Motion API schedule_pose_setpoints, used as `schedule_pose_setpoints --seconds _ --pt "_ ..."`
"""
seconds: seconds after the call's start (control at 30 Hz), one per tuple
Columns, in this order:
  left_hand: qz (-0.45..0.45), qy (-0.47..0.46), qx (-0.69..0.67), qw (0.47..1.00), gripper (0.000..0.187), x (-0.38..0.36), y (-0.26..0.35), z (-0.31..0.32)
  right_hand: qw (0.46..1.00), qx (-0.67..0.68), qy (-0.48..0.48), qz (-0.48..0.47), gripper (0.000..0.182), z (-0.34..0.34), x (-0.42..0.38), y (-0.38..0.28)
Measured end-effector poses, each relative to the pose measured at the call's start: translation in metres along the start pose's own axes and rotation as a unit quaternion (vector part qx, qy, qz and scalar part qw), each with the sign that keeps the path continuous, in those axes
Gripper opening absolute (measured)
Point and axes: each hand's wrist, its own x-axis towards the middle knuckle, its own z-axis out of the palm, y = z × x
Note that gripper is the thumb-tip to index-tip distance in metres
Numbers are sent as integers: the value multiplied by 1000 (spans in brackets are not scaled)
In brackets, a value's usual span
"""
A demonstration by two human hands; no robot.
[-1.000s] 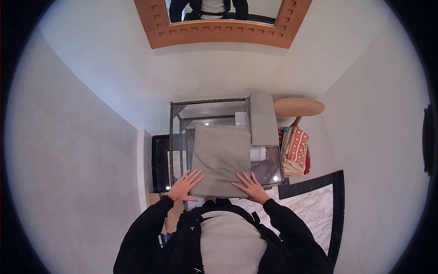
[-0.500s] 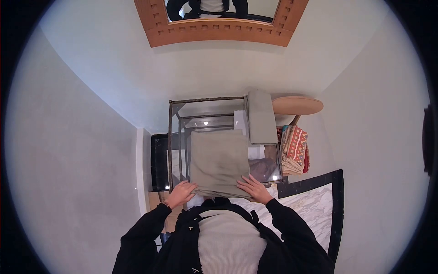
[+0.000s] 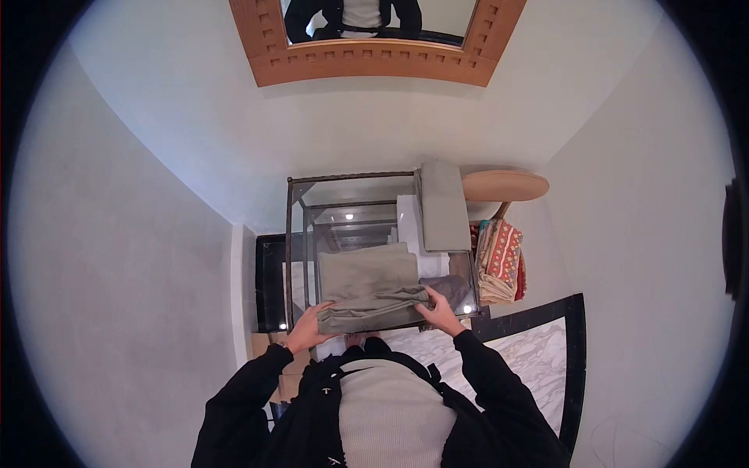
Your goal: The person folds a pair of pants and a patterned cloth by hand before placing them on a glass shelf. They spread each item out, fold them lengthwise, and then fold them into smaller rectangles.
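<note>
Your left hand (image 3: 309, 328) and right hand (image 3: 441, 313) each pinch an end of the bunched near fold of the greenish cloth (image 3: 367, 270), though your left fingertips look partly hidden. The cloth lies on the glass table (image 3: 351, 176), near a second folded cloth (image 3: 445, 207), with patterned fabric (image 3: 500, 257) farther right.

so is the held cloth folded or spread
Partly folded: the cloth lies flat at its far end, the near end gathered between left hand and right hand.

Two grey-green cloths (image 3: 367, 270) on glass-topped table (image 3: 351, 177)
</note>
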Motion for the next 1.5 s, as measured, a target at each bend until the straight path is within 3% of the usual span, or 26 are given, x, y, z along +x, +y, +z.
schedule_pose_setpoints --seconds 0.07,0.17,0.27,0.3,0.37,0.43,0.5,0.57,0.6,0.7,0.73,0.93,0.97,1.07,1.17,1.2,1.23,1.33,1.4,1.5 --pt "-94 3 -162 982 46 2 -3 4 999 13 17 -26 42 -5 11 -16" --pt "-286 -54 -192 937 45 16 -1 -8 991 112 42 52 42 -14 40 -27" --pt "-359 -56 -128 923 48 39 -13 -5 947 288 36 136 49 -13 66 -14" --pt "-329 13 -196 924 48 37 -28 10 929 327 25 172 50 -14 69 -12" --pt "-257 149 -326 898 49 32 -80 63 943 270 -8 196 55 -21 58 -35" --pt "-178 269 -190 927 44 31 -124 111 969 195 8 150 59 -18 56 -29" --pt "-177 311 -100 928 40 33 -110 111 992 100 75 33 62 -6 66 10" --pt "-257 280 -62 923 38 45 -39 67 984 -58 170 -9 55 -3 74 16" --pt "-267 267 -53 924 39 48 -39 67 967 -136 216 -28 51 1 76 17" --pt "-283 239 -20 928 42 54 -43 68 898 -348 256 86 52 25 80 20" --pt "-282 240 -6 929 42 56 -49 71 881 -366 293 70 44 33 82 20" --pt "-226 282 2 933 38 55 -100 85 857 -402 306 98 43 45 83 18" --pt "-219 282 -6 934 38 52 -108 89 866 -388 294 117 45 47 79 19" --pt "-368 176 5 913 37 60 -42 31 890 -328 263 176 51 47 62 12" --pt "-242 372 109 889 36 52 -30 18 914 -225 261 215 55 47 38 25" --pt "-342 312 67 884 45 45 -21 10 921 -188 273 205 55 49 30 34" --pt "-403 237 -73 881 48 39 -25 11 926 -150 285 195 56 52 23 43" --pt "-498 -27 -418 759 64 24 -30 15 936 88 274 204 52 72 11 88" --pt "-479 -29 -540 692 63 30 -9 25 893 323 222 224 53 84 7 95" --pt "-430 1 -658 618 62 48 7 57 810 464 128 335 58 85 -10 32"
